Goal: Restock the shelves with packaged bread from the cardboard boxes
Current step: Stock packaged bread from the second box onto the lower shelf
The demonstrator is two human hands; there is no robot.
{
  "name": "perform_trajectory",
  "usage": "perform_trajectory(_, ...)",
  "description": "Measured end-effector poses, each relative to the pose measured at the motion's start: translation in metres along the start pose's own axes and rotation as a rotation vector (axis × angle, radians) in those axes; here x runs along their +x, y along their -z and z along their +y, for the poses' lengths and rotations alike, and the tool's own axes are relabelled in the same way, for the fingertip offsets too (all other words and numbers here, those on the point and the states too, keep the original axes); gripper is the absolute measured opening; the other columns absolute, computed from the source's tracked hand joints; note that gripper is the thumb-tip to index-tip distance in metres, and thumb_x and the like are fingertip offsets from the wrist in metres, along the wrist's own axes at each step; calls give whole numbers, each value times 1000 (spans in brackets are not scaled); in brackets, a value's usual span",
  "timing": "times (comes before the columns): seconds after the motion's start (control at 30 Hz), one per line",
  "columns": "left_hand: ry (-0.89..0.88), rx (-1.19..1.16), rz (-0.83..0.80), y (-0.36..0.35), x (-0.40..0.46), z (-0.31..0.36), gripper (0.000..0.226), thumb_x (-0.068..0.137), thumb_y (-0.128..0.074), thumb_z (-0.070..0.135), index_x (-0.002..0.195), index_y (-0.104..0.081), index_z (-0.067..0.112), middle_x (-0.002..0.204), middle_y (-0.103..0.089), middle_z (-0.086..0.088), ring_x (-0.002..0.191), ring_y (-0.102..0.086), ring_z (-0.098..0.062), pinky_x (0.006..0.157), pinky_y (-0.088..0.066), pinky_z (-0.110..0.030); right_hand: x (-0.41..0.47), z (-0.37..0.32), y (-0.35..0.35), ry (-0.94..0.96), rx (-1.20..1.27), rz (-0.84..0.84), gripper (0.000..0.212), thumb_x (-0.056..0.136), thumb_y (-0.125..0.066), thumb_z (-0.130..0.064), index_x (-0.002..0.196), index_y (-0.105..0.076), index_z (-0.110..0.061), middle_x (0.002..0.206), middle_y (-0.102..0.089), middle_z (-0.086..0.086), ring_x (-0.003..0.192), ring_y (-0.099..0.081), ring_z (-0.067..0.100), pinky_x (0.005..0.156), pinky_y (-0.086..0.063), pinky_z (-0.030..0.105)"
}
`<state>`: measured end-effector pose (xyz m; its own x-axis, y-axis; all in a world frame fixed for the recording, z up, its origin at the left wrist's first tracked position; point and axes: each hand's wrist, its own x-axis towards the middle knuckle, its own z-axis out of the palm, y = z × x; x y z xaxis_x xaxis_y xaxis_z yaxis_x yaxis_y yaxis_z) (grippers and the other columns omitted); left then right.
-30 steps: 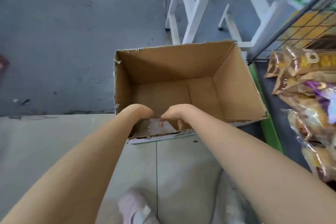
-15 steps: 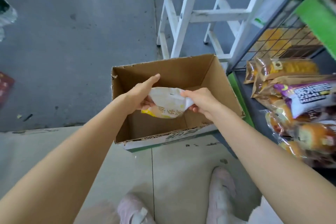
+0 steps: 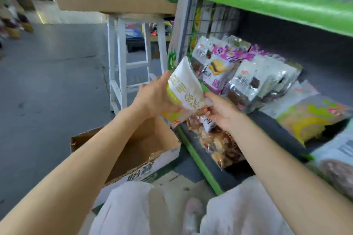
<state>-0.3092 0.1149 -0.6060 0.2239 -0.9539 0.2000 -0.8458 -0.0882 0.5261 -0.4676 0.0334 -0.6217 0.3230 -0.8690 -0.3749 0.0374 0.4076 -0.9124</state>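
Both your hands are clamped on the bread packet (image 3: 183, 89): left hand (image 3: 154, 99) at its side, right hand (image 3: 219, 109) pinching its near end. Its long axis points up and far; the shelf (image 3: 286, 135) lies right, nearer your right hand.

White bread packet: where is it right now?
Head view, centre: the white bread packet is held up between the left hand and right hand, above the open cardboard box and just left of the dark packets on the lower shelf.
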Motion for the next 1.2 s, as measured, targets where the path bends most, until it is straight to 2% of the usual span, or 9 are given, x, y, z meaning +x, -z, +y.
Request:
perform_trajectory(0.13,-5,-300,109,-5,13,64,71,65,-83,37,122,-45,19,106,-59,7,95,-56,-14,80,-49,-31,-34,-35,50,189,148,-27,26,89,-56,-46,95,-58,-21,90,-62,1,82,-58,13,73,-49,23)
perform_trajectory(0.23,51,-680,21,-20,20,102,47,73,-80,30,111,-53,19,104,-66,1,80,-66,-2,66,-56,-25,-48,-41,73,250,-153,-75,70,61,-72,-65,120,-55,-32,126,-60,-4,119,-54,17,100,-42,40)
perform_trajectory(0.3,105,-767,-55,-35,23,119,45,76,-76,40,108,-52,18,106,-66,-3,82,-68,-5,70,-59,-27,-56,-40,89,326,-305,6,83,59,-81,-54,130,-48,-29,129,-59,-3,117,-55,15,98,-45,34)
perform_trajectory(0.4,163,-814,-178,-51,26,139,68,78,-70,47,130,-39,14,125,-59,-9,103,-65,-24,90,-54,-41,-65,-47,120,413,-332,148,63,70,-82,-21,126,-53,-15,115,-66,2,92,-64,9,70,-54,16)
perform_trajectory(0.53,35,-642,-60,-70,32,163,99,80,-73,29,149,-4,13,150,-33,-10,133,-41,-27,104,-38,-35,-74,-69,152,395,-916,453,74,61,-85,-30,127,-51,-23,119,-61,4,112,-59,27,90,-50,37)
perform_trajectory(0.63,-97,-458,-34,-82,37,177,100,76,-77,21,149,-9,15,150,-26,-11,136,-33,-26,110,-34,-43,-85,-83,161,304,-1311,540,69,66,-82,-29,127,-49,-26,125,-58,7,117,-56,29,92,-46,36)
perform_trajectory(0.7,-148,-392,-110,-90,39,183,93,79,-74,13,149,-13,21,140,-37,-10,125,-46,-29,103,-42,-43,-86,-85,164,235,-1458,558,71,68,-82,-29,130,-47,-26,132,-53,7,123,-52,28,96,-41,38)
perform_trajectory(0.9,-260,-155,-287,-106,48,198,79,85,-57,1,147,-19,32,127,-54,-20,96,-60,-38,70,-44,-31,-72,-80,168,118,-1551,501,63,75,-78,-15,131,-50,-20,134,-51,9,127,-47,29,100,-38,36)
perform_trajectory(1.2,-198,-221,-282,-130,70,207,52,93,-47,6,141,-37,23,124,-61,-15,109,-58,-32,90,-47,-34,-50,-68,184,50,-1624,582,59,81,-68,-17,133,-40,-15,139,-30,13,132,-27,31,102,-33,41)
